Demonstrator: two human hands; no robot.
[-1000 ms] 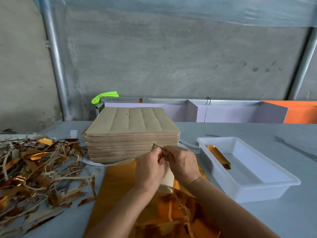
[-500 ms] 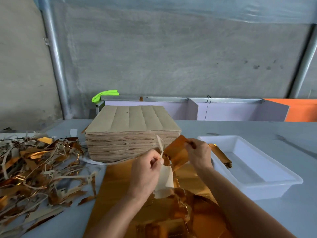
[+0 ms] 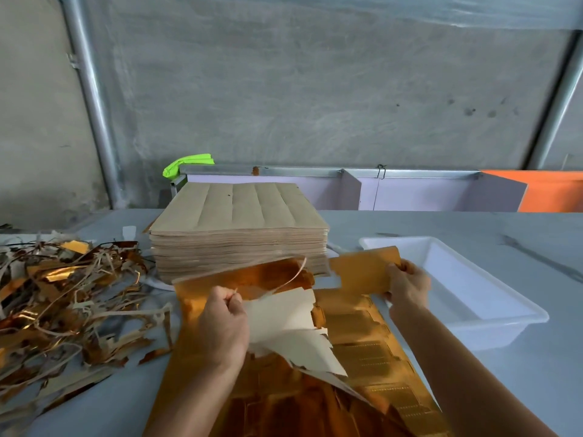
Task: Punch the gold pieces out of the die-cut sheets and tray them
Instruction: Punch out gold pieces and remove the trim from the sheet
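Right hand (image 3: 408,283) holds gold piece (image 3: 362,269) beside tray (image 3: 504,316) (left hand (image 3: 225,323) grips sheet (image 3: 284,316)).

Glossy gold-foil sheet (image 3: 268,275) with matt paper backing, smooth white plastic tray (image 3: 473,313), matt brown paper stack (image 3: 236,241).

My left hand (image 3: 225,323) sits near the middle, back of the hand toward the camera, fingers curled in and pinching the torn sheet scrap (image 3: 284,323) at its left edge, the forearm running down to the near edge. My right hand (image 3: 407,283) is out to the right and a little farther off, fingers and thumb clamped on the right end of a gold piece (image 3: 364,269). The right forearm angles away to the near right corner. Both forearms are bare.
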